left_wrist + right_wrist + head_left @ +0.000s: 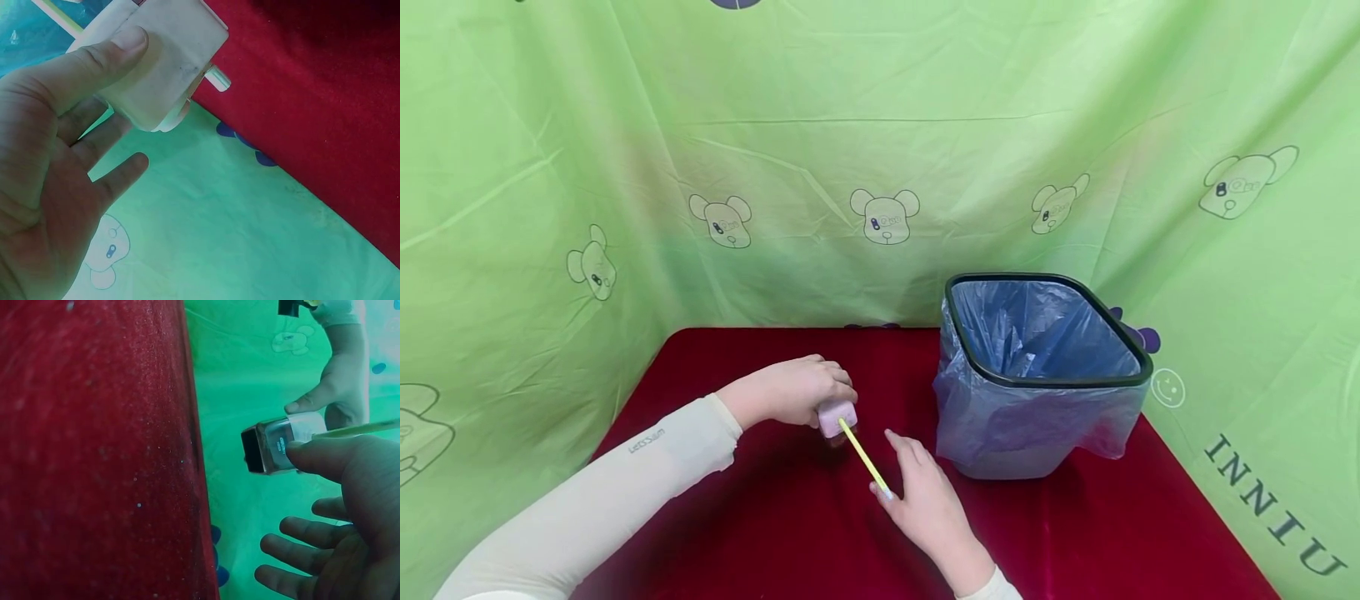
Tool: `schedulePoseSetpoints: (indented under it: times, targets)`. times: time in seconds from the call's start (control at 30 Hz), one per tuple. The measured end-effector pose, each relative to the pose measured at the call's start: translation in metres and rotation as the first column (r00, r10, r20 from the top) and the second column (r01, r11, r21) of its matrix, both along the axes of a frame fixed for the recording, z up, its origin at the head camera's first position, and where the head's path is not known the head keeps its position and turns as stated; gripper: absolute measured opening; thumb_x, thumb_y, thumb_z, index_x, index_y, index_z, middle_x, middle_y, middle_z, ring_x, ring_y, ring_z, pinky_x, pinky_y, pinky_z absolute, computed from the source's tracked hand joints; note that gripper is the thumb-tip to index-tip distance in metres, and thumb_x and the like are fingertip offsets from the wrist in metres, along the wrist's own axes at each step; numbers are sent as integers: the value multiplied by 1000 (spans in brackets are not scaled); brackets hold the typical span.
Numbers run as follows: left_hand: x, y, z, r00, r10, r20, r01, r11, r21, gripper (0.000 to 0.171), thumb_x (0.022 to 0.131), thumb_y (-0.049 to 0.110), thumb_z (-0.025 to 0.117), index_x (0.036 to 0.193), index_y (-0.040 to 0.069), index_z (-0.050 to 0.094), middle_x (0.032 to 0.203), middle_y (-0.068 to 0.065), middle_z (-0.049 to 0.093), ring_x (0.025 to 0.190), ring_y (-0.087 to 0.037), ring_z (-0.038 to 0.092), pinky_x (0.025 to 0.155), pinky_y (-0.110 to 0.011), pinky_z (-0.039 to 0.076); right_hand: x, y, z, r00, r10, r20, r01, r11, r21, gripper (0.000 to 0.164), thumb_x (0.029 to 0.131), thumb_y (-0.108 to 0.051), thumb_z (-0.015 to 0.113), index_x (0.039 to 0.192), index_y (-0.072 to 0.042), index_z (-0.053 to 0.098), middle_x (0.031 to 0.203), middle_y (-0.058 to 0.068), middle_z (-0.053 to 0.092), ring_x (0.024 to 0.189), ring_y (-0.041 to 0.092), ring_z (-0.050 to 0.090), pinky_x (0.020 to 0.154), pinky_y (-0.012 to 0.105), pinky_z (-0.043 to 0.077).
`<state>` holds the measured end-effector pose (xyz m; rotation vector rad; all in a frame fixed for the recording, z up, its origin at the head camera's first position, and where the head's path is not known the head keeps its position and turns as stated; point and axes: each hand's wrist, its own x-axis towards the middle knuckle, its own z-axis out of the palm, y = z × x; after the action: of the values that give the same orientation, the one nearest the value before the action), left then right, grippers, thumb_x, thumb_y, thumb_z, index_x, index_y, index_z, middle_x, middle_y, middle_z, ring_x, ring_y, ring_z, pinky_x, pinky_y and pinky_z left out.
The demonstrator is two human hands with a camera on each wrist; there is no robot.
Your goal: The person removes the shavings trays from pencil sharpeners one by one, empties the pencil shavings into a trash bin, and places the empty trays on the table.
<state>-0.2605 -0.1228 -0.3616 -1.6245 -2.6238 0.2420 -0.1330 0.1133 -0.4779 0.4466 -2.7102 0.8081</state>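
Note:
A small pale pink pencil sharpener (837,418) is gripped by my left hand (801,390), low over the table. The left wrist view shows my thumb lying across the sharpener's body (165,59), with a short metal piece (217,79) sticking out at one side. In the right wrist view its see-through box section (276,445) has a dark end. A yellow pencil (863,454) runs from the sharpener toward me. At the pencil's outer end is my right hand (928,504), thumb beside it and fingers spread; whether the thumb touches it is hard to tell.
A bin (1015,433) with a black rim and a blue plastic liner stands at the right on the dark red tablecloth (760,533). Green printed curtains (805,150) hang behind and on both sides of the table.

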Motion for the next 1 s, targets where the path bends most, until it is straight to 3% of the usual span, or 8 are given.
schedulePoseSetpoints:
  times: [0.43,0.73,1.0]
  targets:
    - [1,-6,7,997,64,39,-64,998,1,61,74,27,92,130,23,67,126,7,68,120,-16,60,103,-40,47,-1,1,0,1000,21,-1,-21,999,-35,75,85,-35,83,150,-17,50,138,1,61,123,21,63,101,43,54]
    - [3,-10,8,998,59,31,-60,998,19,61,75,33,91,130,21,67,122,8,67,116,-16,59,99,-39,48,0,-1,2,1000,10,-17,-11,999,-47,76,82,-30,86,148,-14,51,135,3,62,122,23,64,99,44,54]
    - [7,-12,12,998,43,44,-46,996,71,61,76,40,90,128,17,69,115,7,67,112,-16,58,97,-39,48,1,-3,4,1000,1,18,0,998,-56,75,84,-29,84,149,-12,50,136,5,61,124,24,63,100,45,54]
